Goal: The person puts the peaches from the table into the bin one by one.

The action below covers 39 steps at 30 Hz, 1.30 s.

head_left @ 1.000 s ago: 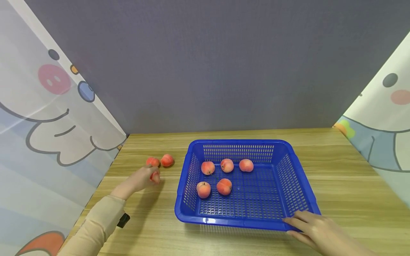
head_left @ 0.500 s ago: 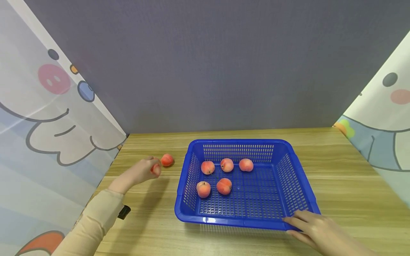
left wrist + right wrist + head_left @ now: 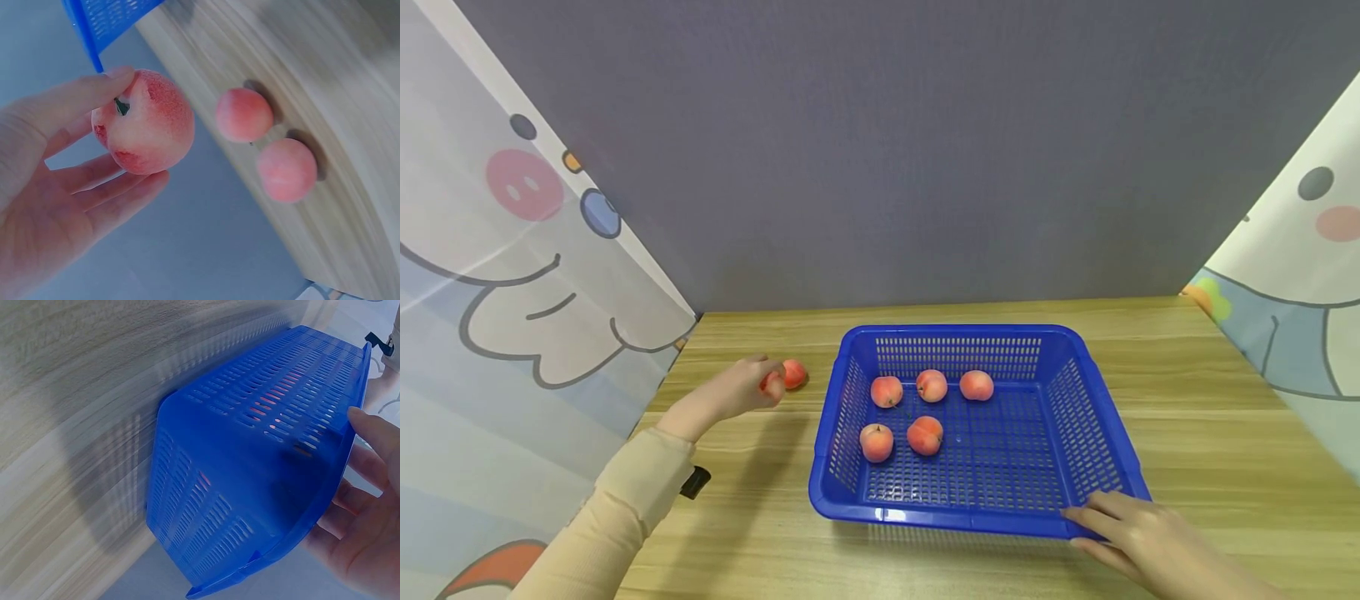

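Observation:
My left hand (image 3: 739, 393) holds a red-and-cream peach (image 3: 153, 128) between thumb and fingers, raised off the table left of the basket. A small green stem shows beside the thumb. Two more peaches, one nearer (image 3: 289, 170) and one beside it (image 3: 244, 115), lie on the table in the left wrist view; in the head view the hand hides one of them. My right hand (image 3: 1138, 533) grips the rim of the blue plastic basket (image 3: 955, 522) at its near right corner, thumb outside and fingers over the edge. Several peaches (image 3: 925, 436) lie in the basket's left and middle part.
The basket stands on a wood-grain table (image 3: 1217, 417). A grey wall (image 3: 925, 167) rises behind the table. Cartoon-printed sheets (image 3: 550, 275) hang at both sides. A black device (image 3: 696, 482) shows at the left wrist.
My left hand has lifted the peach off the table and moved slightly up and right, now partly covering the peach behind. The right hand and the basket have stayed in place.

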{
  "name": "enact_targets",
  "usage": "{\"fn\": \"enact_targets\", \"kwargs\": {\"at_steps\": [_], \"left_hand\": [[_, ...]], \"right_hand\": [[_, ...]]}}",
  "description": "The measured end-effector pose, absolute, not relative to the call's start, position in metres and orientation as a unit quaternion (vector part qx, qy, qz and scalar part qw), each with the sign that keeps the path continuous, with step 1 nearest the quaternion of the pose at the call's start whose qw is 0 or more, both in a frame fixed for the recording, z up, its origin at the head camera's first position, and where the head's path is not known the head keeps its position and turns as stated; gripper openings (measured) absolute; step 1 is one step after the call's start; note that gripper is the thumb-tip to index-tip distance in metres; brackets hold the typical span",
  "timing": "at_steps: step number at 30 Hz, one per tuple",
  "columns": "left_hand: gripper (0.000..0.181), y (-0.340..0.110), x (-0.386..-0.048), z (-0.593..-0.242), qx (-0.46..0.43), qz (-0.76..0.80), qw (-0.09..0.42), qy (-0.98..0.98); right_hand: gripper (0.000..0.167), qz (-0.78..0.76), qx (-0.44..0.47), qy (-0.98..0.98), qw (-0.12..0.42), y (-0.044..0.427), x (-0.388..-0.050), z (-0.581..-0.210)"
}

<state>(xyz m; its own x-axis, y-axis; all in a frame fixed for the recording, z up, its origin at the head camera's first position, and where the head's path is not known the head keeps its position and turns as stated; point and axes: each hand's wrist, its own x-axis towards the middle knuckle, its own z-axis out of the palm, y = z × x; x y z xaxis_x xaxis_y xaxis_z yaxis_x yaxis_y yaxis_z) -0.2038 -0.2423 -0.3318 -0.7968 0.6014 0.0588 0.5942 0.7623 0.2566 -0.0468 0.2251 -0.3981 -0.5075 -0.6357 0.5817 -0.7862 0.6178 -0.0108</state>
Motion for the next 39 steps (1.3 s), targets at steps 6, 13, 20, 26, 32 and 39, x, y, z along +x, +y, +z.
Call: {"fn": "enact_targets", "kwargs": {"at_steps": [6, 13, 20, 26, 32, 39], "left_hand": [[0.016, -0.233, -0.206, -0.322, 0.339, 0.115, -0.007, 0.934], [0.021, -0.217, -0.209, -0.305, 0.311, 0.101, 0.033, 0.945], [0.025, -0.198, -0.212, -0.291, 0.289, 0.084, 0.071, 0.951], [0.012, -0.182, -0.217, -0.286, 0.333, 0.086, 0.054, 0.937], [0.017, -0.163, -0.219, -0.28, 0.369, 0.075, 0.051, 0.925], [0.014, -0.142, -0.221, -0.275, 0.408, 0.062, 0.038, 0.91]], "right_hand": [[0.029, 0.142, 0.416, -0.853, 0.28, 0.225, -0.047, -0.398], [0.028, 0.145, 0.416, -0.854, 0.275, 0.225, -0.047, -0.398], [0.027, 0.142, 0.415, -0.857, 0.271, 0.226, -0.047, -0.398], [0.026, 0.137, 0.411, -0.864, 0.258, 0.227, -0.047, -0.397], [0.026, 0.137, 0.412, -0.864, 0.257, 0.227, -0.047, -0.397], [0.025, 0.137, 0.41, -0.865, 0.254, 0.226, -0.047, -0.397]]}}
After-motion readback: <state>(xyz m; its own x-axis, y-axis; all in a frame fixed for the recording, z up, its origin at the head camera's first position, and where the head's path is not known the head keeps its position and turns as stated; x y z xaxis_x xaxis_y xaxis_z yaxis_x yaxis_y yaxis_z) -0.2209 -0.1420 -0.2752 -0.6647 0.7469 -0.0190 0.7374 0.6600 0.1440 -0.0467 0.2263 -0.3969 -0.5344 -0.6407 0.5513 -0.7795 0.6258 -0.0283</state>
